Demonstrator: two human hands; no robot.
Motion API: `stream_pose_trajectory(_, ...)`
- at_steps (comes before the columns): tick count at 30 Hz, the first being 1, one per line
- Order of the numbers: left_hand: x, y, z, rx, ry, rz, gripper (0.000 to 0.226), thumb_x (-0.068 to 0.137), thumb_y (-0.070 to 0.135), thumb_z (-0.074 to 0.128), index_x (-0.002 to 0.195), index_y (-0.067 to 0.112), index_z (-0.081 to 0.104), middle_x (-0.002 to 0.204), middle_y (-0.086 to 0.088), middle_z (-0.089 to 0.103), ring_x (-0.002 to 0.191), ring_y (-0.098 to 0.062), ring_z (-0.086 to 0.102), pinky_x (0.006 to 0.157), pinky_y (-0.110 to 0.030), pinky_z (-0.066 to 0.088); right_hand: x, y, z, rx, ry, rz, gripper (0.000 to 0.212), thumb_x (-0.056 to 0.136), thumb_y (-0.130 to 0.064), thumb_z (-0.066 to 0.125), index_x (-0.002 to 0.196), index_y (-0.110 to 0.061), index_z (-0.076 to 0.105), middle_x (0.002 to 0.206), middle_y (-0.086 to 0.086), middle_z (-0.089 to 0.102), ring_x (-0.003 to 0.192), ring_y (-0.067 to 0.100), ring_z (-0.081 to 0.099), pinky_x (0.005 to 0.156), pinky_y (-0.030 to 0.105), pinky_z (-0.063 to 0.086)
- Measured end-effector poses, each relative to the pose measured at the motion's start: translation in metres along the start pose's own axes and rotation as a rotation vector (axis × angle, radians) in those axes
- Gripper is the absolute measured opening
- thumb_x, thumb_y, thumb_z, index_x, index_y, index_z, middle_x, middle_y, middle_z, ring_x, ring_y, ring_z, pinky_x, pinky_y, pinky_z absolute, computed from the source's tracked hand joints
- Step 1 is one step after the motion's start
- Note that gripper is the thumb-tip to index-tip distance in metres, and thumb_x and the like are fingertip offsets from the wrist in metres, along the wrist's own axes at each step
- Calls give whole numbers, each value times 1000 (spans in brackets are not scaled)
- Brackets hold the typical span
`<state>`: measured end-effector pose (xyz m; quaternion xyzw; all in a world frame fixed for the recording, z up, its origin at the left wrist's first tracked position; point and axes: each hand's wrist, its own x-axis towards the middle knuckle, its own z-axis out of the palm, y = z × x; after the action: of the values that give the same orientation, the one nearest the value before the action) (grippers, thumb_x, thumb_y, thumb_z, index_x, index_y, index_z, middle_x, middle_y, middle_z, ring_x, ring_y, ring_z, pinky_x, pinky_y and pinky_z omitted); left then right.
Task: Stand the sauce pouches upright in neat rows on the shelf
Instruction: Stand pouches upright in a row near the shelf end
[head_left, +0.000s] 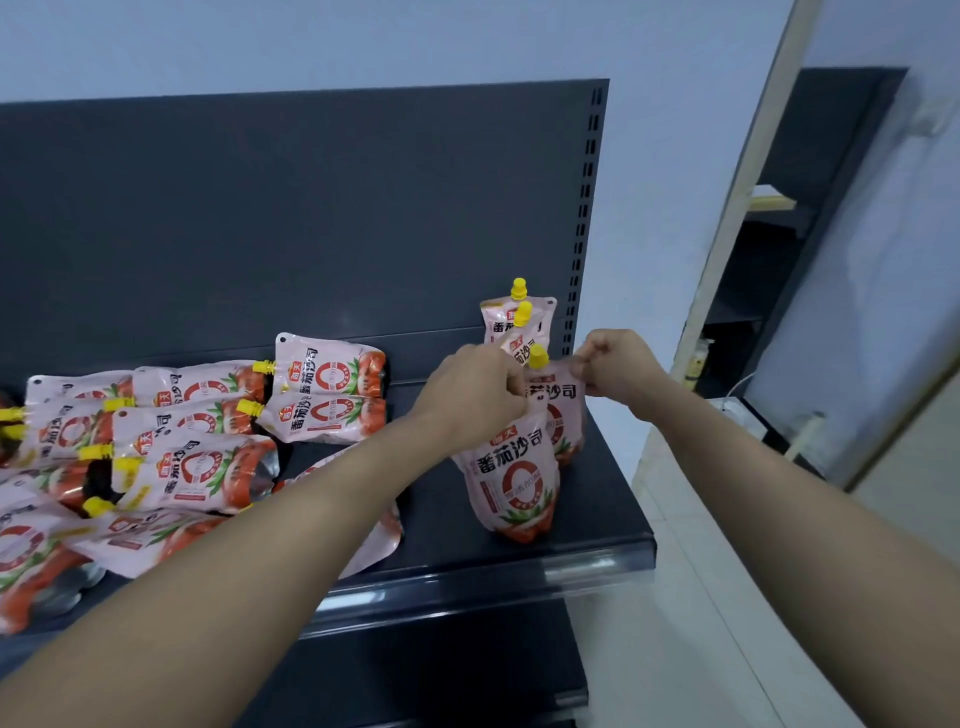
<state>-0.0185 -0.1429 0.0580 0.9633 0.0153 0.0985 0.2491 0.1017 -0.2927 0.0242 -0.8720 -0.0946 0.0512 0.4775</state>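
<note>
A: Biggest first?
B: Dark grey shelf (597, 499) with a tall back panel (291, 218), slotted upright at the right edge. Pale wall behind, tiled floor off to the right.

A: And on it?
B: Heap of sauce pouches (171, 447) lying flat across the left half, overlapping, yellow caps pointing every which way. Over at the right end, a short row standing upright, running from near edge to far.

A: How many standing?
B: Front pouch (514, 488) nearest the shelf lip, upright, label facing forward. Just behind it, second pouch (558, 415), touching or nearly so. Further back, two more, rear pouches (498, 319), close to the back panel; lower parts hidden.

A: Hands?
B: Left hand (475, 389) curled over the top left of the second pouch, fingers bunched together, seemingly gripping the upper edge; exact contact hidden behind the knuckles. Right hand (615, 366) at the top right corner of the same pouch, thumb and fingertips pinching that corner, other fingers folded in.

A: Smallest bits?
B: Yellow cap (538, 356) of the held pouch, sticking up between the two hands.
</note>
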Motion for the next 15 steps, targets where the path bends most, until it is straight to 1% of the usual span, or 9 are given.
stream_pose_trajectory(2, 4, 8, 3, 16, -18, 10, 12, 80, 13, 65, 70, 13, 72, 74, 0, 68, 71, -17, 64, 64, -31, 54, 0, -1, -4, -7, -33, 16, 34, 84, 7, 58, 58, -14, 53, 71, 7, 58, 82, 26, 59, 86, 49, 54)
stream_pose_trajectory(6, 11, 19, 12, 33, -44, 52, 11, 80, 15, 63, 73, 15, 72, 81, -3, 68, 76, -22, 66, 69, -39, 58, -3, -4, -4, -74, -89, 0, 31, 85, 4, 62, 61, -16, 58, 82, 10, 65, 84, 25, 61, 87, 45, 56)
stream_pose_trajectory(7, 12, 20, 13, 29, -62, 52, 10, 80, 16, 63, 75, 15, 71, 81, -4, 69, 77, -22, 66, 69, -39, 58, -4, -5, -4, -101, -98, -10, 31, 86, 4, 61, 62, -16, 60, 85, 11, 66, 84, 24, 61, 85, 42, 56)
stream_pose_trajectory(9, 12, 21, 12, 16, -104, 53, 9, 81, 21, 65, 81, 13, 69, 83, -4, 68, 78, -20, 64, 70, -38, 56, -5, -6, -3, -156, -106, -31, 25, 87, 2, 60, 67, -12, 64, 87, 10, 67, 83, 22, 60, 74, 34, 55)
stream_pose_trajectory(10, 11, 21, 10, 23, -129, 55, 15, 80, 27, 67, 85, 12, 68, 85, -4, 67, 78, -20, 63, 69, -37, 55, -6, -7, -4, -180, -109, -38, 18, 87, 2, 61, 74, -8, 68, 88, 10, 66, 83, 21, 59, 69, 30, 53)
stream_pose_trajectory(11, 9, 20, 8, 33, -160, 53, 22, 78, 31, 70, 90, 12, 67, 88, -4, 67, 79, -20, 63, 69, -37, 54, -7, -9, -4, -199, -113, -44, 12, 86, 2, 62, 82, -5, 70, 89, 9, 65, 84, 21, 59, 68, 28, 51)
stream_pose_trajectory(13, 5, 14, 4, 49, -229, 35, 32, 74, 35, 74, 96, 14, 65, 92, -3, 66, 83, -21, 63, 71, -38, 54, -7, -11, -6, -221, -126, -48, 11, 84, 4, 64, 91, -3, 70, 90, 8, 65, 87, 21, 58, 73, 30, 50)
stream_pose_trajectory(14, 3, 10, 2, 64, -266, 28, 34, 73, 35, 75, 97, 15, 65, 93, -2, 67, 84, -20, 63, 74, -38, 54, -8, -13, -7, -233, -134, -48, 12, 84, 4, 65, 93, -2, 70, 90, 8, 64, 88, 20, 58, 72, 29, 49)
stream_pose_trajectory(15, 2, 5, 0, 82, -301, 23, 34, 73, 34, 76, 99, 15, 66, 95, 0, 67, 86, -19, 64, 76, -38, 56, -9, -15, -8, -245, -140, -53, 13, 83, 3, 66, 95, 0, 71, 90, 7, 64, 87, 20, 58, 68, 25, 47)
